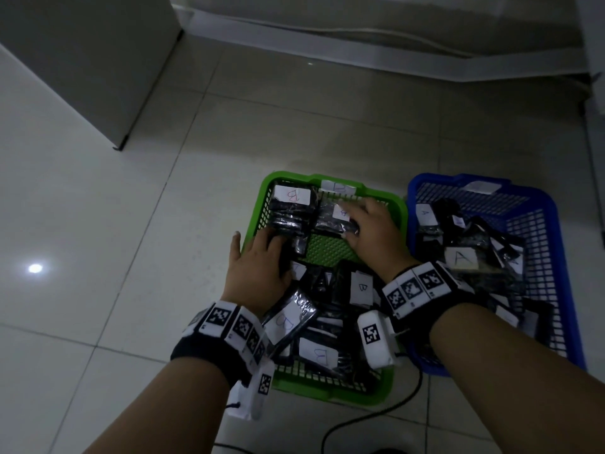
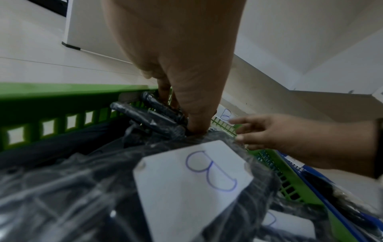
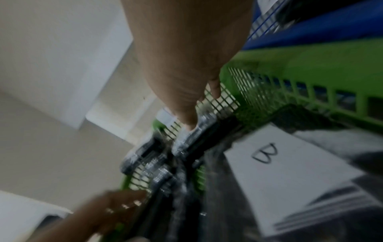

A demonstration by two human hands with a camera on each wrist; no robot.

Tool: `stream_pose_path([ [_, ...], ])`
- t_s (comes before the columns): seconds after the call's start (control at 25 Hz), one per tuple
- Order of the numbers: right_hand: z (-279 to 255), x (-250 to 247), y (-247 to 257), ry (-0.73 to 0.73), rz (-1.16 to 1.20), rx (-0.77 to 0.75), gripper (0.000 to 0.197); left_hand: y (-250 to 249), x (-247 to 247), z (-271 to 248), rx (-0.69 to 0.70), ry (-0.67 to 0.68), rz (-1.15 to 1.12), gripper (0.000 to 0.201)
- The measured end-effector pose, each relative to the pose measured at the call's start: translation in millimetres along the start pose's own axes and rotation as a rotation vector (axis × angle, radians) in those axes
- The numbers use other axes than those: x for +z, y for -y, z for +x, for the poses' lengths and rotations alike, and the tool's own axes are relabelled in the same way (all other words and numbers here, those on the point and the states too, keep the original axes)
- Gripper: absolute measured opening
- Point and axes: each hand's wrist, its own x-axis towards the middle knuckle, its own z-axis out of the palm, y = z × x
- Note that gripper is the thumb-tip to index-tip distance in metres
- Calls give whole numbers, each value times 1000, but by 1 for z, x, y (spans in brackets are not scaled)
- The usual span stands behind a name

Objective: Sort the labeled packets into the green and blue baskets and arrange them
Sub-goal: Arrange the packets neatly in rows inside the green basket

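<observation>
From the head view I see the tiled floor (image 1: pixel 98 224) carrying two baskets side by side: the blue basket (image 1: pixel 553 244) with A-labelled packets (image 1: pixel 460 258), and the green basket (image 1: pixel 397 204) with B-labelled packets (image 1: pixel 361 288) heaped at its near edge and two stacks along its far edge. My left hand (image 1: pixel 258 270) lies over the far-left stack (image 1: pixel 291 209); only the left wrist view shows its fingers (image 2: pixel 199 121) dug down against the black packets, though I cannot tell whether they clasp one. My right hand (image 1: pixel 373 231) rests with spread fingers on the far-right packet (image 1: pixel 334 217); the right wrist view is blurred
</observation>
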Motion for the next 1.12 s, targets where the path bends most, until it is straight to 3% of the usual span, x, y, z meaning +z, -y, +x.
stream_pose_path([
  [0.08,-7,-10,-1,-56,129,125,34,0,-1,-1,-1,-16,-17,53],
  [0.16,-18,-24,-1,147,144,203,20,-3,-1,1,65,-74,-57,43],
  [0.24,-32,-31,3,555,51,182,44,-6,0,6,204,-96,-153,38],
  [0.28,-38,-32,6,683,-8,145,58,-10,1,7,272,-60,-191,40],
  [0.32,-44,-31,9,717,-56,115,67,-14,2,9,312,10,-206,44],
  [0.44,-53,-22,13,648,-120,113,69,-25,3,9,278,246,-145,58],
  [0.56,-49,-27,11,694,-83,162,65,-28,3,8,271,294,-59,57],
  [0.72,-51,-27,16,853,-144,39,99,-28,5,7,310,305,-1,55],
  [0.8,-59,-18,19,850,-231,-31,111,-30,8,10,344,330,-14,55],
  [0.88,-62,-21,20,752,-223,-46,105,-34,8,16,353,363,-5,51],
  [1.0,-44,-46,10,609,-67,75,84,-42,10,25,340,378,50,48],
  [1.12,-35,-47,8,772,-243,23,85,-47,13,29,326,430,121,51],
])
